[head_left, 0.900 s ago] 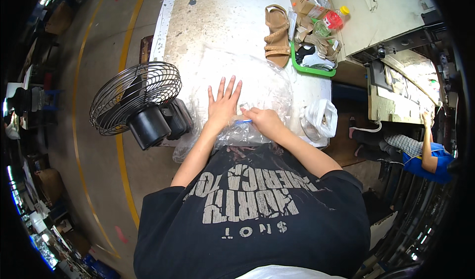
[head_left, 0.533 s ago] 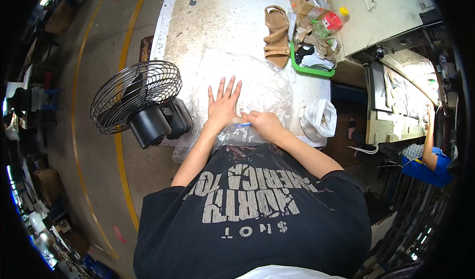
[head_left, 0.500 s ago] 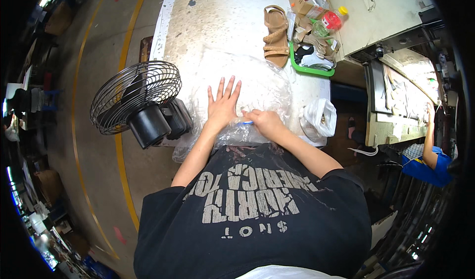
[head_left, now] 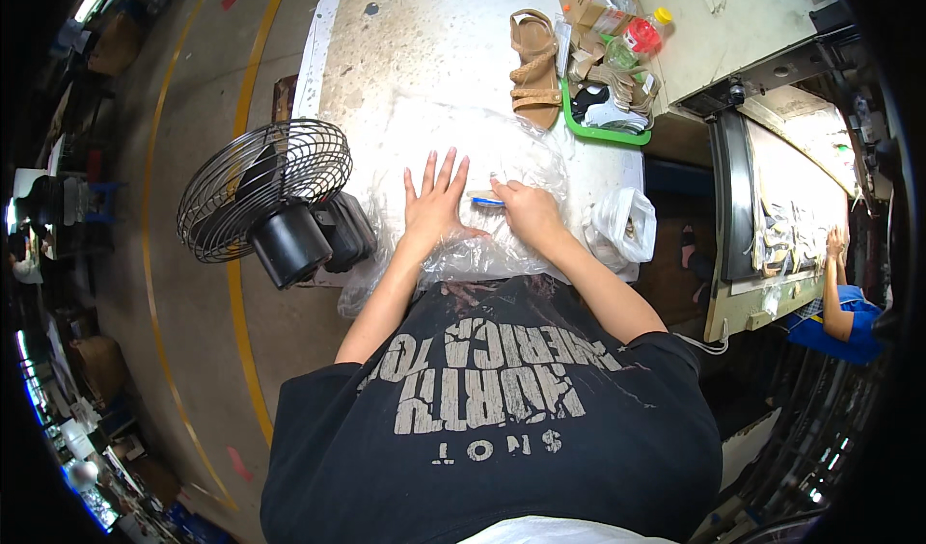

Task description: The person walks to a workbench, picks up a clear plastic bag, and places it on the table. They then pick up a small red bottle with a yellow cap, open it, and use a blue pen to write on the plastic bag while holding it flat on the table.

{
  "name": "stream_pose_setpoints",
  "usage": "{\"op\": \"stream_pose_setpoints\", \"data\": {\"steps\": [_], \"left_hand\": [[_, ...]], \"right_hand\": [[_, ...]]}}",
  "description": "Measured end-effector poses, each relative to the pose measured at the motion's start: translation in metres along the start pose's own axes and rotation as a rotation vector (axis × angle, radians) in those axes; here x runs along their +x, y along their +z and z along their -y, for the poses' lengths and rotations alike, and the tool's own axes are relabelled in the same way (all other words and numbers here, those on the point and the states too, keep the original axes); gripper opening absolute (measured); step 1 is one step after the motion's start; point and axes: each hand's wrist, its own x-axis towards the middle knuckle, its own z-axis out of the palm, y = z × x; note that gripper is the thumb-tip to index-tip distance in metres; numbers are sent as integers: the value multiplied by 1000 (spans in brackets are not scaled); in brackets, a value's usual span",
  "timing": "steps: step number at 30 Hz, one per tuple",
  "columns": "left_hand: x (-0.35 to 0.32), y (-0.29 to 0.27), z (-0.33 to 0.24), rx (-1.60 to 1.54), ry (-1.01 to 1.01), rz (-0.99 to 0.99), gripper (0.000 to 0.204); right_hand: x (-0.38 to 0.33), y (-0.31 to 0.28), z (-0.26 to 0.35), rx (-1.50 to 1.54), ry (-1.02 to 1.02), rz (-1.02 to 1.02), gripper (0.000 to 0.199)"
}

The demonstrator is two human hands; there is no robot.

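A wrinkled clear plastic sheet or bag (head_left: 526, 149) lies spread over the white worktable (head_left: 424, 33). Flat on that plastic rests my left hand (head_left: 436, 211), its fingers stretched and spread. To its right my right hand (head_left: 531, 213) is closed around a slim blue tool (head_left: 487, 202) with a pale part. The tool lies low over the plastic and points left toward my left thumb; its exact kind does not show. Loose folds of plastic bunch up between my hands and the table's near edge.
A black caged fan (head_left: 280, 202) stands at the left edge. Tan woven sandals (head_left: 536, 67), a green tray (head_left: 606, 136) of small pieces, a bottle (head_left: 639, 42) and a cardboard box (head_left: 584, 4) sit back right. A white plastic bag (head_left: 625, 224) is right. Another person's hand (head_left: 835, 245) works far right.
My right hand has moved forward, away from my body, carrying the blue tool over the plastic. My left hand stays in place. The other person's arm at far right has shifted.
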Motion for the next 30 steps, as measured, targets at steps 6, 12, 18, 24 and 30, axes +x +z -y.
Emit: {"op": "stream_pose_setpoints", "data": {"steps": [6, 12, 18, 24, 30], "left_hand": [[16, 55, 13, 292, 44, -335, 149], [13, 4, -14, 22, -50, 58, 158], [17, 18, -13, -10, -72, -12, 164], [20, 9, -20, 25, -70, -6, 161], [15, 17, -20, -18, -83, -6, 165]], "right_hand": [[-8, 9, 18, 137, -183, 109, 37], [34, 20, -9, 89, 58, -94, 32], [28, 23, 3, 178, -1, 34, 26], [58, 20, -14, 144, 93, -25, 23], [45, 21, -13, 107, 50, -34, 21]]}}
